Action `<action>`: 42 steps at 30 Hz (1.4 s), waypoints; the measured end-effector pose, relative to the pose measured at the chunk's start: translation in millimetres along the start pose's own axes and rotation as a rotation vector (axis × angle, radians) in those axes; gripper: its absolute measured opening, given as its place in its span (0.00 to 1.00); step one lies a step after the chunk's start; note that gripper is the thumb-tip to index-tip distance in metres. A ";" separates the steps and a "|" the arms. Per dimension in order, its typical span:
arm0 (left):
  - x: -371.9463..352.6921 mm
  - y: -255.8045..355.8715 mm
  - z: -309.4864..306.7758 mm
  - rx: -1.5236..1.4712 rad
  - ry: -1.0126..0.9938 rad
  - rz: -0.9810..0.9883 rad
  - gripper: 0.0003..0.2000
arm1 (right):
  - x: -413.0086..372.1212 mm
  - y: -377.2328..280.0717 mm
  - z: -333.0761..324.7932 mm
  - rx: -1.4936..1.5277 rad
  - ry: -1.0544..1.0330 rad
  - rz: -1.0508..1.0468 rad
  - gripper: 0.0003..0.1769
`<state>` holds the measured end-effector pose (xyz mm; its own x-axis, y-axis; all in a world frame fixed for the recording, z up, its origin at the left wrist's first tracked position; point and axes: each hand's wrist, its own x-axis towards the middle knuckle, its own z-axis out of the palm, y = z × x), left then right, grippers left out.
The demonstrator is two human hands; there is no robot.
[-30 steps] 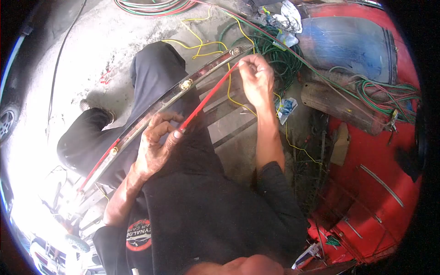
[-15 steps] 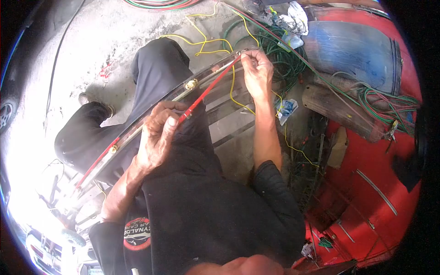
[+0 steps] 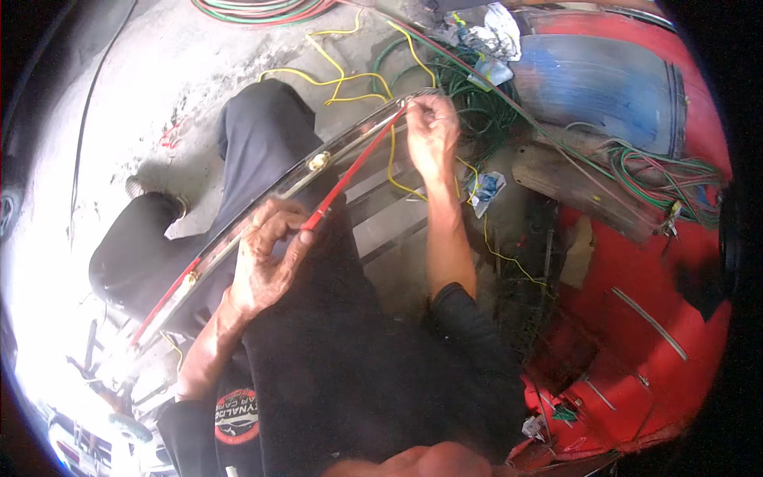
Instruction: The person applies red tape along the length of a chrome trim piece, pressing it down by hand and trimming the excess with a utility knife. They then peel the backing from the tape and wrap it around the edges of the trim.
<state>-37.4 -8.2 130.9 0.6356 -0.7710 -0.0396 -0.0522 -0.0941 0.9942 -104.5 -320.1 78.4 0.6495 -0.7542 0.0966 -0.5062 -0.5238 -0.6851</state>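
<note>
A long, narrow strip [image 3: 278, 195] with brass-coloured fittings lies slanted across my lap. A red band [image 3: 354, 167] runs over its near side, raised off it between my hands. My left hand [image 3: 269, 258] is closed on the red band near the middle, fingers resting against the strip. At the strip's upper right end, my right hand [image 3: 434, 135] pinches the band's tip. More of the red band [image 3: 168, 300] lies along the strip's lower left part.
A blue drum [image 3: 592, 91] and a wooden log-like piece [image 3: 580, 187] lie at the right, with coiled hoses [image 3: 664, 179] beside them. Yellow cord [image 3: 342, 79] and a green hose tangle [image 3: 481, 119] are on the floor. Red sheeting [image 3: 636, 318] is at lower right.
The whole view has shifted slightly. My left hand's fingers have shifted on the red band, with the thumb now lower beside it. My right hand keeps its pinch at the strip's end.
</note>
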 end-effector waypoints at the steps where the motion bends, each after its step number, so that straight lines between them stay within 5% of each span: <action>1: 0.1 2.5 0.5 0.016 0.012 -0.048 0.05 | 0.1 0.6 3.4 0.010 0.059 -0.072 0.06; 6: 18.3 16.6 2.6 0.123 0.039 -0.104 0.05 | 2.3 1.2 11.7 0.002 0.093 0.013 0.05; 12: 24.3 6.7 6.6 -0.146 0.130 -0.341 0.08 | 10.0 -6.3 10.8 -0.099 0.148 -0.075 0.07; 42: 33.3 -6.7 1.4 -0.116 0.211 -0.266 0.09 | 15.6 -8.8 26.0 -0.105 0.157 -0.005 0.07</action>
<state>-17.0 -34.1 122.7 0.7610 -0.5808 -0.2892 0.2168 -0.1926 0.9570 -75.2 -317.0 67.1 0.5595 -0.7998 0.2173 -0.5650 -0.5599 -0.6060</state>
